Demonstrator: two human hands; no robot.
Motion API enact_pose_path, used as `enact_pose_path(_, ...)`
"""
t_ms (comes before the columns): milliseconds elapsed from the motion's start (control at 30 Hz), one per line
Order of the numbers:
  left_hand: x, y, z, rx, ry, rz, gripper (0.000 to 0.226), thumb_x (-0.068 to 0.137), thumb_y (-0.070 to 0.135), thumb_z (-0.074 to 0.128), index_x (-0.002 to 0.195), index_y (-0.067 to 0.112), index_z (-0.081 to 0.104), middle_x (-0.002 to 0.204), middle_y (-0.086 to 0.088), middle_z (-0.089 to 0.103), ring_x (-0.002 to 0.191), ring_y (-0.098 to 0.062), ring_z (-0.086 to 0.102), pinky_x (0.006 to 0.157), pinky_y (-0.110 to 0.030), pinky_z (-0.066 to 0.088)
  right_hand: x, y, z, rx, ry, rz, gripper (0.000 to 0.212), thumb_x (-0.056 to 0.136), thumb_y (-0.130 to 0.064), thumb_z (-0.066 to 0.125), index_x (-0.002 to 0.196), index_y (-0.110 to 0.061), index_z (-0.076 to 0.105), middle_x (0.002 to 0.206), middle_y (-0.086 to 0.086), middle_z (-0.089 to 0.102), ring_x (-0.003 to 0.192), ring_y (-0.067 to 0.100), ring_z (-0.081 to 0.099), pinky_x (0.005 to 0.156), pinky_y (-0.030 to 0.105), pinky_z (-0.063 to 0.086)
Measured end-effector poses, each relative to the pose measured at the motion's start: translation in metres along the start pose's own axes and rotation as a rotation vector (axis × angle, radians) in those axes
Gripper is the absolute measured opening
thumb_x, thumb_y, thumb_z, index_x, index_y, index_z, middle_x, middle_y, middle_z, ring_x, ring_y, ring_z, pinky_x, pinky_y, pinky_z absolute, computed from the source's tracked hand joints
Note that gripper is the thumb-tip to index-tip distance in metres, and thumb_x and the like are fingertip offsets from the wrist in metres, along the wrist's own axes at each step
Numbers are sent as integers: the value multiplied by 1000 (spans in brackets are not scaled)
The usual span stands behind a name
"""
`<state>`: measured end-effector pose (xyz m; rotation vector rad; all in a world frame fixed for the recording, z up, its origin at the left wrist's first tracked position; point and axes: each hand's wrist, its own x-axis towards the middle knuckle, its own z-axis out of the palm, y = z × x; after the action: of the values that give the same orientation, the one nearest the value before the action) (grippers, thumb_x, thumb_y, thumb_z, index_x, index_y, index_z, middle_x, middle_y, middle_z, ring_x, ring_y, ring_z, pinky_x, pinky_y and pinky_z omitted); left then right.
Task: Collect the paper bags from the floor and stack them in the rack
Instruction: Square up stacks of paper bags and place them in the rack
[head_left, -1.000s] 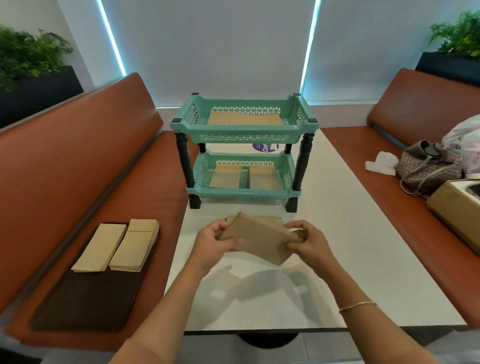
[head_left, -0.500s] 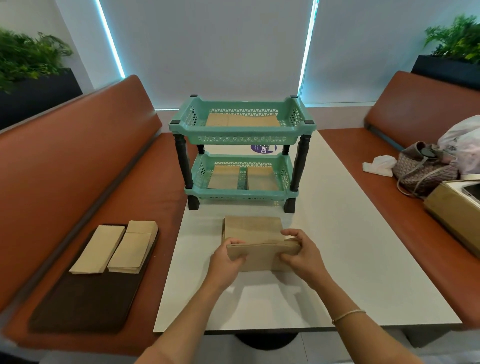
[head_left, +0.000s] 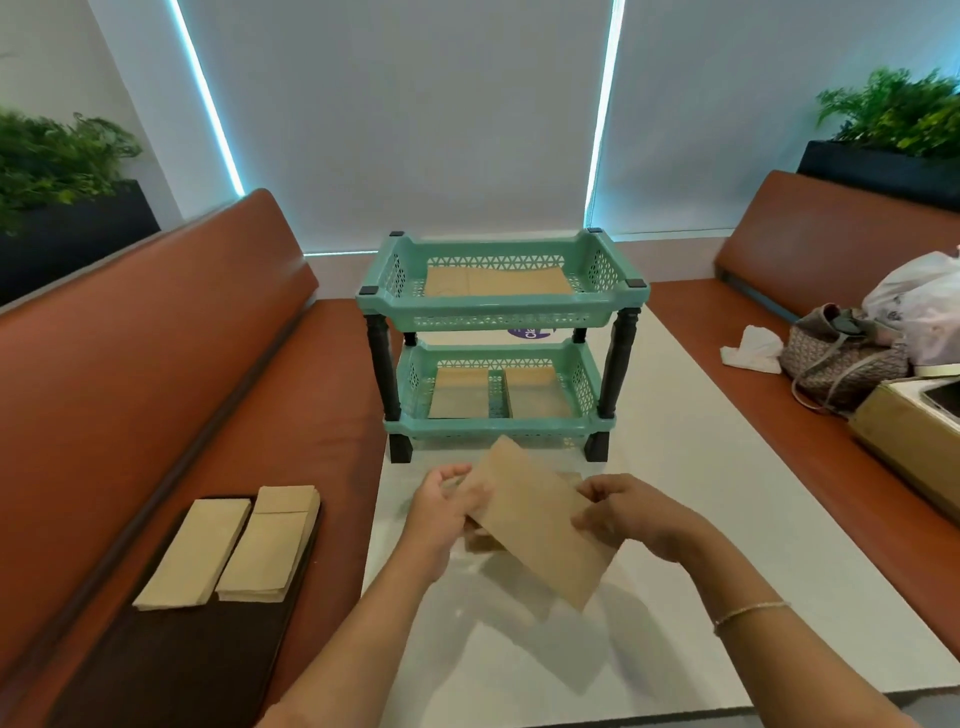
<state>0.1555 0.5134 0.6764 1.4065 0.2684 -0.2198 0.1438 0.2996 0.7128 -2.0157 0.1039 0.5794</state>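
Holding a flat brown paper bag (head_left: 537, 525) just above the worktop (head_left: 727, 493), you have it tilted on a diagonal, far corner up toward the rack (head_left: 501, 343), near corner dipping right. Your left hand (head_left: 441, 512) pinches its left edge, thumb on top; your right hand (head_left: 621, 512) curls round the right edge. Both grip the same bag. More paper seems to lie under it on the worktop, though your hands hide most of it, so that's hard to call.

Expect this thing to weigh next to nothing and flex like a sheet: it will sag or fold if you take it by one corner, and it creases easily. Opposite edges, as you hold it now, look like the sound choice, keeping it flat for the slide into a tier.

The rack's top tier and both lower compartments already carry bags. Two more piles (head_left: 228, 551) sit on the left bench, well apart from you.

Writing: only a purple sticker (head_left: 531, 333) behind the rack, showing "Cla", the rest hidden.
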Motion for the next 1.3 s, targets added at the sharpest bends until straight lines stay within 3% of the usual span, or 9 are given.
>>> enact_pose_path(133, 18, 21, 13, -27, -117, -153, 54, 85, 4, 65, 131, 3, 38, 111, -14, 63, 87, -23, 65, 68, -34, 56, 21, -20, 14, 498, 115, 53, 13, 90, 0, 53, 98, -8, 60, 93, 10, 65, 84, 22, 61, 74, 32, 51)
enact_pose_path(233, 35, 31, 30, 277, -127, -101, 35, 84, 6, 66, 117, 6, 55, 110, -10, 67, 95, -23, 65, 84, -37, 55, 51, -39, 19, 600, 287, 100, 14, 91, 1, 52, 102, -4, 59, 88, 9, 64, 78, 22, 61, 65, 32, 51)
enact_pose_path(400, 89, 64, 60, 742, 54, -8, 15, 86, 20, 63, 96, 8, 63, 96, -6, 64, 87, -21, 59, 68, -27, 44, 104, -66, 0, 327, 528, 130, 9, 87, -4, 55, 92, 2, 59, 87, 13, 59, 82, 28, 57, 65, 34, 51)
enact_pose_path(633, 151, 82, 96, 821, 180, -60, 32, 89, 18, 59, 116, 0, 60, 122, -15, 61, 112, -28, 58, 86, -26, 47, 162, -85, -37, -206, 517, 151, 24, 91, -19, 52, 96, 2, 63, 117, 18, 62, 111, 30, 58, 92, 32, 46)
enact_pose_path(800, 164, 72, 107, 853, 228, -69, 32, 88, 19, 61, 113, 0, 61, 122, -16, 60, 114, -29, 57, 95, -28, 48, 183, -77, -35, -175, 488, 120, 36, 97, -40, 43, 121, -23, 63, 117, 6, 63, 114, 25, 57, 95, 30, 45)
enact_pose_path(900, 167, 66, 111, 850, 232, -80, 34, 88, 17, 61, 117, 0, 57, 124, -16, 58, 115, -29, 55, 94, -28, 46, 192, -71, -34, -206, 448, 179, 33, 98, -29, 42, 123, -21, 61, 122, 9, 61, 117, 27, 55, 97, 31, 44)
enact_pose_path(967, 168, 61, 111, 875, 232, -99, 34, 89, 16, 60, 119, 1, 55, 125, -16, 56, 116, -27, 54, 91, -27, 46, 191, -70, -32, -178, 388, 207, 31, 96, -24, 45, 119, -13, 63, 119, 10, 62, 115, 27, 57, 95, 29, 45)
enact_pose_path(1100, 172, 55, 110, 917, 222, -121, 32, 88, 18, 61, 114, 0, 58, 122, -15, 58, 112, -25, 57, 88, -24, 47, 196, -65, -32, -408, 396, 228, 24, 90, -21, 52, 70, -8, 53, 96, 10, 63, 104, 23, 63, 81, 24, 48)
enact_pose_path(1300, 177, 54, 107, 915, 193, -157, 28, 89, 19, 62, 111, 1, 61, 116, -13, 63, 103, -22, 61, 75, -19, 46, 202, -64, -32, -429, 428, 262, 20, 89, -17, 53, 94, -3, 67, 102, 11, 67, 101, 21, 64, 78, 22, 47)
